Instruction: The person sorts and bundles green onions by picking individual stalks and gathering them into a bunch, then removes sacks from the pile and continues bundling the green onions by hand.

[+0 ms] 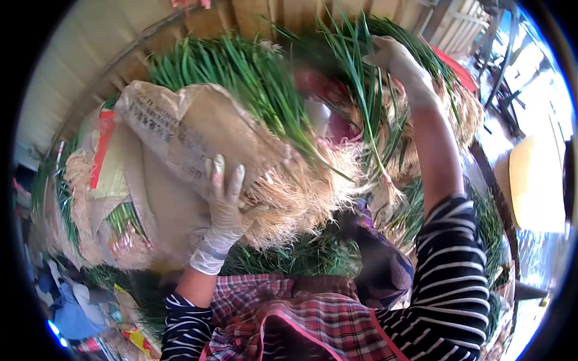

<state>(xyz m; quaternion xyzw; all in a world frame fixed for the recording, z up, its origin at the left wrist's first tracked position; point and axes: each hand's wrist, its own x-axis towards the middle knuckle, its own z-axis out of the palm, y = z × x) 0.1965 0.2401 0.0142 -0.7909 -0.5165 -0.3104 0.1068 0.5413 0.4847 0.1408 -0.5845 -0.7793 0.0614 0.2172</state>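
Note:
My left hand [226, 210], in a thin whitish glove, lies with fingers stretched out against a printed brown sack [198, 129] and the straw-coloured roots beside it. From under the sack a thick bundle of spring onions [247, 84] fans out, green leaves pointing away and roots [295, 210] toward me. At the upper right my gloved right hand [394, 57] is closed around green leaves. A loose spring onion [385, 174] hangs below it, bulb and roots downward. My right fingertips are partly hidden among the leaves.
More rooted bundles [463, 108] lie at the right, near a red edge [454, 66]. Wrapped bundles [126, 231] stand at the left. Loose green leaves [295, 259] cover the area before my checked apron [313, 313]. A pale yellow container [537, 180] stands far right.

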